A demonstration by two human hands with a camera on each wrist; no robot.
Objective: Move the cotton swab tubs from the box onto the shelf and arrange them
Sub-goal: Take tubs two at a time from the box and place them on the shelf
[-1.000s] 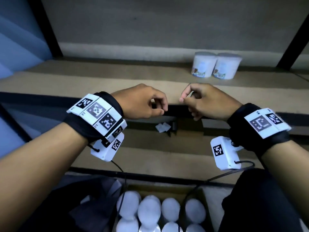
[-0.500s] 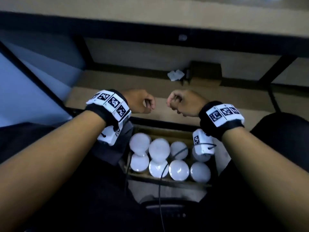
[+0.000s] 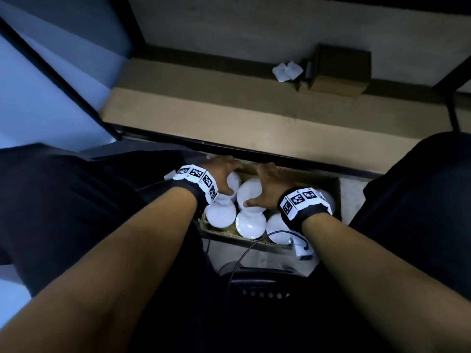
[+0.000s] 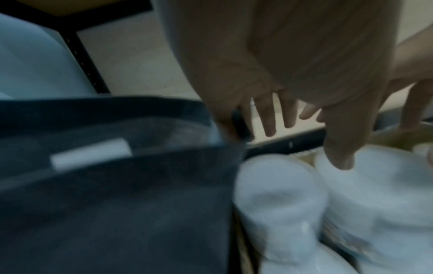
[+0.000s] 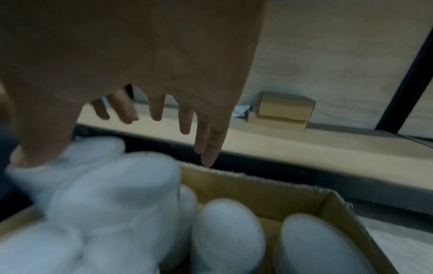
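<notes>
Several white cotton swab tubs stand upright in an open cardboard box on the floor between my knees. My left hand reaches over the back-left tub, fingers straight and spread. In the left wrist view the left hand has its thumb tip on a tub lid. My right hand spreads over the neighbouring tub. The right wrist view shows the right hand with straight fingers above a blurred tub. Neither hand grips anything.
A low shelf board lies just behind the box, carrying a small brown carton and crumpled white paper. A black shelf post slants at the left. My dark-trousered knees flank the box. A cable hangs in front.
The view has tipped down from the upper shelf with two tubs to the box. Both hands dropped from shelf height into the box and uncurled, fingers now spread over the tubs.
</notes>
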